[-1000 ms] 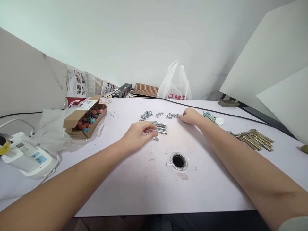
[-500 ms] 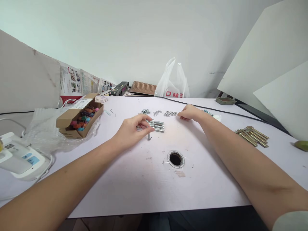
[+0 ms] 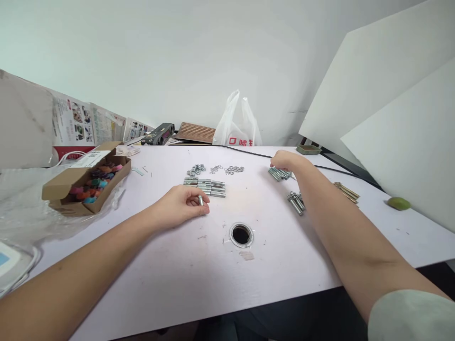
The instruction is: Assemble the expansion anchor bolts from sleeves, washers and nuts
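Note:
Between the thumb and fingers of my left hand is a short silvery metal bolt, held at a tilt; its lower end is hidden by the fingers. Just beyond it, several metal sleeves lie side by side in rows. My right hand reaches farther out, its fingers curled down at the back of a pile of silvery bolts; the fingertips are partly hidden. Nearer me, beside the right forearm, lie several bolts with fittings on them. Behind the sleeves are small piles of nuts, spring washers and flat washers.
A ringed hole opens in the white table. An open cardboard box of colourful pieces stands left. Brass-coloured bolts and a green fruit lie right. A plastic bag and a black cable are at the back.
My right hand has moved from beside the flat washers rightward to the bolt pile. My left hand, still holding the bolt, has drawn back from the sleeves. The view has turned right.

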`<state>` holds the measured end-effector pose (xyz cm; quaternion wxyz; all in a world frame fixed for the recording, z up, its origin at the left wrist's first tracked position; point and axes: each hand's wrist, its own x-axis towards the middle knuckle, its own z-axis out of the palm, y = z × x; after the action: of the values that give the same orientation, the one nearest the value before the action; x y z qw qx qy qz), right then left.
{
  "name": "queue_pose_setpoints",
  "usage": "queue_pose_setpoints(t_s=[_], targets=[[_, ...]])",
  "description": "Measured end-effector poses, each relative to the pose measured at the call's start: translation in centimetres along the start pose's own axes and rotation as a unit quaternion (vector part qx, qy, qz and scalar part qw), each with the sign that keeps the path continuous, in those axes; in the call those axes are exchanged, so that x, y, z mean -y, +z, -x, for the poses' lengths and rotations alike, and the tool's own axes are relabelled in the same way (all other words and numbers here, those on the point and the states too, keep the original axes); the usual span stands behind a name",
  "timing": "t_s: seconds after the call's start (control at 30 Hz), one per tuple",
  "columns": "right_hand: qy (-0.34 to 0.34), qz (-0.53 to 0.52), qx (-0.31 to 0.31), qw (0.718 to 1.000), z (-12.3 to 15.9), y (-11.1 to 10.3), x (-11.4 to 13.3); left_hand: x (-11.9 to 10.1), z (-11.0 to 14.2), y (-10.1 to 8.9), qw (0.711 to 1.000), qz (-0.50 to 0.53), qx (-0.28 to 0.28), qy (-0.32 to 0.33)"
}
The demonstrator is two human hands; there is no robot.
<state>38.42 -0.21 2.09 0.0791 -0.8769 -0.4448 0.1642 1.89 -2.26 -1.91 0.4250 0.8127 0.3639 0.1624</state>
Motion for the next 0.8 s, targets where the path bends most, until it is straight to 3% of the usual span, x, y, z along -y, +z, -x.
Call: queue_pose_setpoints(t_s=[0.2,0.3,0.4,0.5,0.57,0.67,0.8], targets=[[-0.017,0.052,-0.038,0.998,1.2,0.2,0.7,0.9,-0.3,0.0,0.998,0.026,0.061,-0.003],[-0.116,0.075,-0.031,0.990,2.2,1.1,2.5,0.9,-0.3,-0.1,0.997,0.031,0.069,0.001],[-0.227,0.064,0.023,0.971,4.1,2.8,5.4,0.9,-0.2,-0.1,0.997,0.036,0.070,0.008],[-0.346,0.042,0.092,0.933,6.1,4.7,7.8,1.1,-0.3,0.1,0.998,0.024,0.054,0.013],[-0.394,0.031,0.089,0.914,6.8,5.7,8.6,1.3,-0.4,0.3,0.999,0.012,0.028,0.010],[-0.384,0.026,0.061,0.921,6.9,6.9,8.8,1.3,-0.4,0.5,1.000,-0.007,-0.003,0.005],[-0.372,0.020,0.100,0.923,6.2,7.6,8.4,0.9,-0.2,0.6,1.000,-0.015,-0.010,0.007]])
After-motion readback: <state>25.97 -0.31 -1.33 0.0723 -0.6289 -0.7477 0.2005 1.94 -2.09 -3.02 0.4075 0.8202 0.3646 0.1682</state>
